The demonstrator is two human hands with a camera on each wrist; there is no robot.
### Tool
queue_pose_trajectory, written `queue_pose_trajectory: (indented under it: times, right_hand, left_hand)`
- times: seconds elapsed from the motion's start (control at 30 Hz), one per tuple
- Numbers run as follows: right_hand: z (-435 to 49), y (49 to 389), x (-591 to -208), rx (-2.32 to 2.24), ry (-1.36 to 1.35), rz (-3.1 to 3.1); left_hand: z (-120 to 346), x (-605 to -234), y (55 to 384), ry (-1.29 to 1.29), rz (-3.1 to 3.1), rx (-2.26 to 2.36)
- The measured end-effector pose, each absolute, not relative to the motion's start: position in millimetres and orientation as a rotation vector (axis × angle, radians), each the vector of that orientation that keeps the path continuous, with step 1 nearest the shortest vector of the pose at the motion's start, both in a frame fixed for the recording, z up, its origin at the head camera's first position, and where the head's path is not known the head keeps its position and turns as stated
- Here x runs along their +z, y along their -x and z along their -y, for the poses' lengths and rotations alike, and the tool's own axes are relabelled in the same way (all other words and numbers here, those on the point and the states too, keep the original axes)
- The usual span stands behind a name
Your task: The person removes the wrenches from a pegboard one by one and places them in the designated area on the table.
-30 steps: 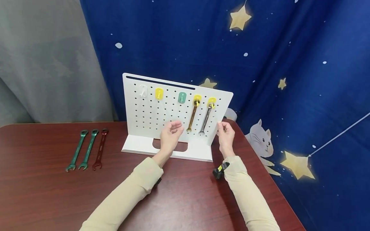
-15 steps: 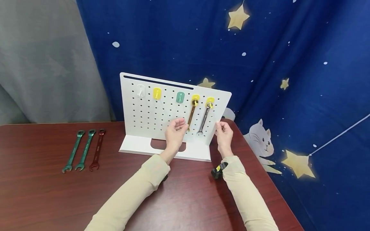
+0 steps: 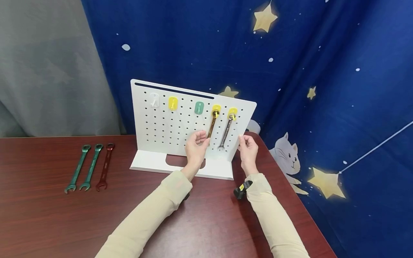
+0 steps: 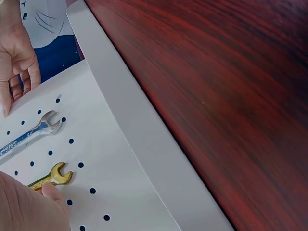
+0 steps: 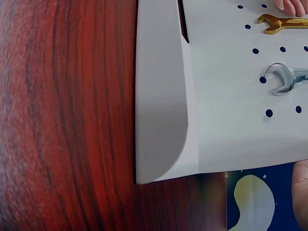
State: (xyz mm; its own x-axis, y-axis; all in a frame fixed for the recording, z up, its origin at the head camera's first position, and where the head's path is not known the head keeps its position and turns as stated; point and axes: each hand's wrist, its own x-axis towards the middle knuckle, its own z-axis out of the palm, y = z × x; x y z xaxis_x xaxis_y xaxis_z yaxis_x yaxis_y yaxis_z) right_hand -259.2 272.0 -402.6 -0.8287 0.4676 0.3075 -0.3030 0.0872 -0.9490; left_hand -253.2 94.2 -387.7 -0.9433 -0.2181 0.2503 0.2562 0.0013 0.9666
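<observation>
A gold combination wrench [image 3: 212,125] and a silver one [image 3: 225,132] hang by their ring ends from yellow hooks on a white pegboard [image 3: 158,125]. My left hand [image 3: 195,150] is at the gold wrench's lower half, fingers loosely bent, fingertips right at its left side. The hand covers the lower end in the head view. In the left wrist view, the open jaw of the gold wrench [image 4: 58,177] shows beside a fingertip. My right hand [image 3: 248,152] pinches the board's right edge, thumb in front; the right wrist view catches only part of this hand [image 5: 301,192].
Two green wrenches [image 3: 77,170] [image 3: 91,168] and a dark red wrench [image 3: 105,168] lie on the brown table [image 3: 48,222], left of the board. A white hook [image 3: 155,100], a yellow hook [image 3: 172,103] and a green hook [image 3: 199,108] hold nothing. A blue starry curtain [image 3: 177,43] hangs behind.
My left hand has moved right across the board to the gold wrench. My right hand keeps its place at the board's edge. The whole head view has shifted slightly.
</observation>
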Motion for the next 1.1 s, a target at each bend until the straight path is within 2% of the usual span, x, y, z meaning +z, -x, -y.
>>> queue_pose_trajectory:
  times: [0.77, 1.1]
  right_hand:
    - [-268.0, 253.8, -393.5, 1.813, 0.179, 1.863]
    - [-273.0, 260.3, -404.5, 1.826, 0.177, 1.825]
  left_hand:
    - [-112.6, -385.3, 254.3, -0.114, 2.022, -1.927]
    - [-122.0, -383.7, 251.9, -0.225, 2.050, -1.949]
